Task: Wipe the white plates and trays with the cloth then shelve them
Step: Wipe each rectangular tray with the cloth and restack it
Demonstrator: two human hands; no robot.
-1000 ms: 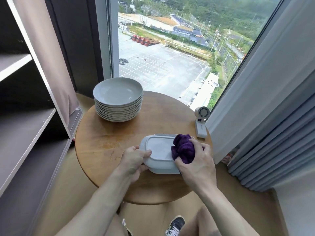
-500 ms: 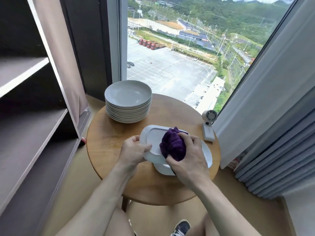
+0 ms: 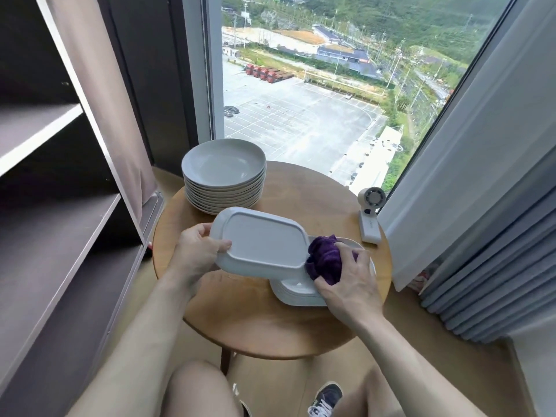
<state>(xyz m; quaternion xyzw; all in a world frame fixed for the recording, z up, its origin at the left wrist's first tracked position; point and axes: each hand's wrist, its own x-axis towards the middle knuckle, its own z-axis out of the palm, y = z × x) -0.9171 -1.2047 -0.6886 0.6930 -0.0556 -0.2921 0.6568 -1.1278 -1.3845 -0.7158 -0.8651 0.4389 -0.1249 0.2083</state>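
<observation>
Under the left hand (image 3: 195, 251) and the right hand (image 3: 346, 281) I see a round wooden table (image 3: 240, 326). Beyond the right hand, near the far right edge of this table, sits a small white fan (image 3: 369, 218), with its round head turned toward me. Further to the right of that hand hangs a white sheer curtain (image 3: 466, 176), and beside it a grey pleated curtain (image 3: 496, 281). Far beyond the left hand is a tall window (image 3: 301, 40). Through it I see a wide parking lot (image 3: 301, 124) with a row of red trucks (image 3: 264, 75). Nearer to me than the right hand, a dark shoe (image 3: 326, 397) rests on the beige floor (image 3: 406, 341).
</observation>
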